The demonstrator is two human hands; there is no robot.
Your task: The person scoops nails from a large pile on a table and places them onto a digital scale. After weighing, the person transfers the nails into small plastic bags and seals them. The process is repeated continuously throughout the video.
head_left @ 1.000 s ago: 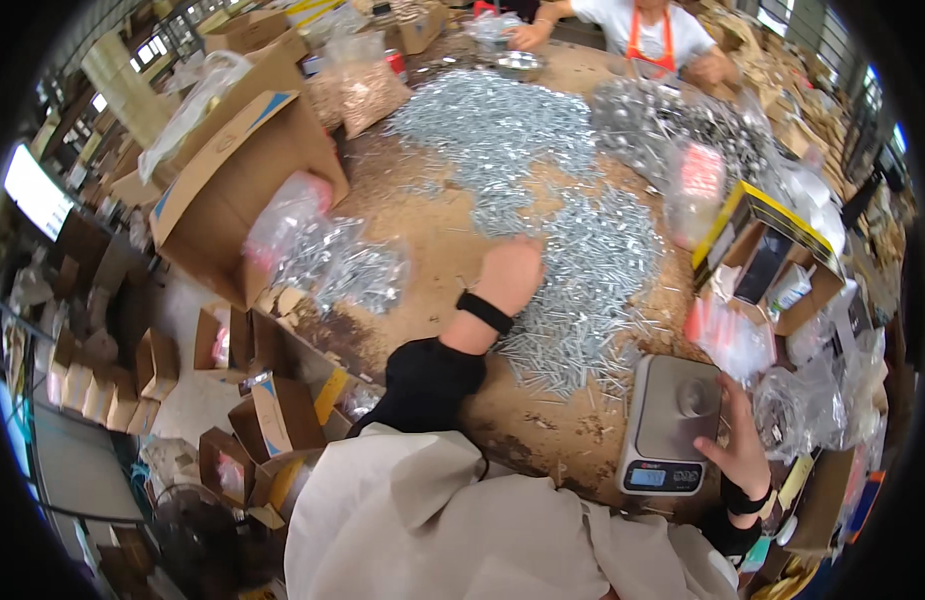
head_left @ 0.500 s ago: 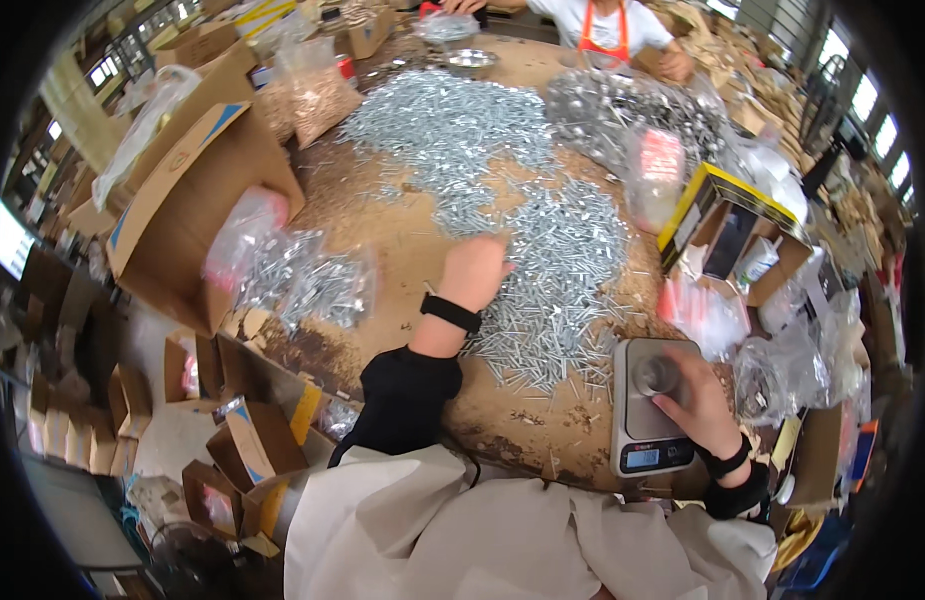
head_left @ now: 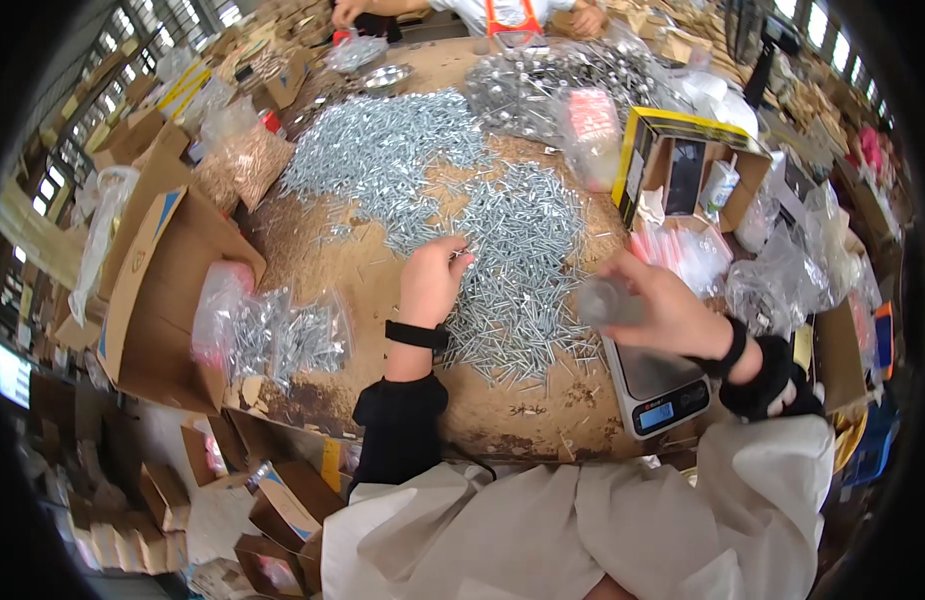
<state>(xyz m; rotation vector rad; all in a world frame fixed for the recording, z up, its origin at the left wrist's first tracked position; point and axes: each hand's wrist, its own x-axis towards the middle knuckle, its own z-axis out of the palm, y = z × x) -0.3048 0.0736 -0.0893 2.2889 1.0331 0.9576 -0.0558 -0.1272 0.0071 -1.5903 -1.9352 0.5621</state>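
My right hand (head_left: 657,305) is closed around a small clear round cup (head_left: 597,301), held up beside the digital scale (head_left: 654,375). The scale's plate lies below and right of the cup, and its display is lit. My left hand (head_left: 432,285) is at the near-left side of a big heap of loose silver screws (head_left: 522,260), fingers curled with thumb and fingertips close together. Whatever those fingertips pinch is too small to make out. Black bands circle both wrists.
Bags of screws (head_left: 312,335) lie left, by an open cardboard box (head_left: 172,300). At right stand a black-and-yellow box (head_left: 632,150), pink-edged plastic bags (head_left: 682,255) and crumpled plastic. A big bag of metal parts (head_left: 542,95) lies far back, before a person in a red apron (head_left: 512,15).
My right hand has lifted the cup off the scale's plate and brought it left and away from me. My left hand stays by the screws, its fingers now more curled. The view has shifted.
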